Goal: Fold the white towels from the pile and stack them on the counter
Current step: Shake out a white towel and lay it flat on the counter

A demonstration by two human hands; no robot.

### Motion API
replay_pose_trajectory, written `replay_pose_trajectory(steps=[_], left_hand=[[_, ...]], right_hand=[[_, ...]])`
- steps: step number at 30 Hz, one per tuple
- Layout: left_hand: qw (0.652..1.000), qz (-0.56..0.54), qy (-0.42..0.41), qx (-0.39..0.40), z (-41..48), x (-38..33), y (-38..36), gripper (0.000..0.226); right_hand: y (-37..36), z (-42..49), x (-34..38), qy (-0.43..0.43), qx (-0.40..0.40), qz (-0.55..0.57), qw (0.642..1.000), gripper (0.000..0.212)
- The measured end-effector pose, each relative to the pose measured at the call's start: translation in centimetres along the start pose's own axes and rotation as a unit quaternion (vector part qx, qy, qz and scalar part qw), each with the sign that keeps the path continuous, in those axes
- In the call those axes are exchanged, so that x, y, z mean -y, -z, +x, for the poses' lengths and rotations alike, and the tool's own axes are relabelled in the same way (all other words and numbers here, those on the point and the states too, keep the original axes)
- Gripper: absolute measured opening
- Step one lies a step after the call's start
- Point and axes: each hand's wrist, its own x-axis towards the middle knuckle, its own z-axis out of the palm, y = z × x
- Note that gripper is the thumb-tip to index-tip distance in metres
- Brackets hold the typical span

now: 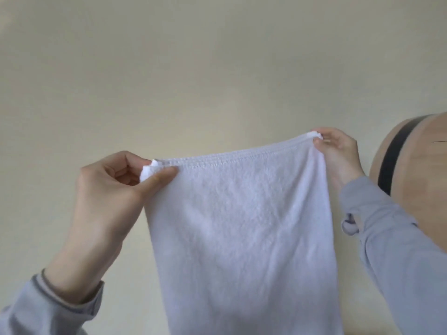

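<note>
A white towel hangs in the air in front of me, stretched flat by its top hem and running down past the bottom of the frame. My left hand pinches the towel's top left corner between thumb and fingers. My right hand pinches the top right corner, held a little higher and farther away. Several hem layers show along the top edge, so the towel looks doubled over. The pile and the counter are out of sight.
A plain cream wall fills the background. At the right edge stands a round wooden object with a dark band, close behind my right forearm.
</note>
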Motion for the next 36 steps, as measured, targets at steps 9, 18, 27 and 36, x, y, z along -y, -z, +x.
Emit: replay_pose_trajectory(steps=[9, 18, 27, 36], left_hand=[[0.991, 0.012, 0.128, -0.025, -10.5, 3.5, 1.7, 0.041], [0.921, 0.180, 0.341, -0.052, -25.2, 10.6, 12.9, 0.028], [0.794, 0.259, 0.522, -0.174, -36.1, 13.6, 26.8, 0.018], [0.678, 0.240, 0.637, -0.277, -44.6, 16.8, 38.2, 0.014]], right_hand=[[-5.3, -1.9, -5.5, 0.000, 0.068, -0.060, 0.996, 0.028], [-14.7, -22.5, -21.0, -0.180, 0.233, -0.042, 0.955, 0.030], [-24.5, -43.0, -25.4, -0.310, 0.384, -0.031, 0.869, 0.022], [-36.2, -57.2, -25.5, -0.293, 0.529, -0.100, 0.790, 0.024]])
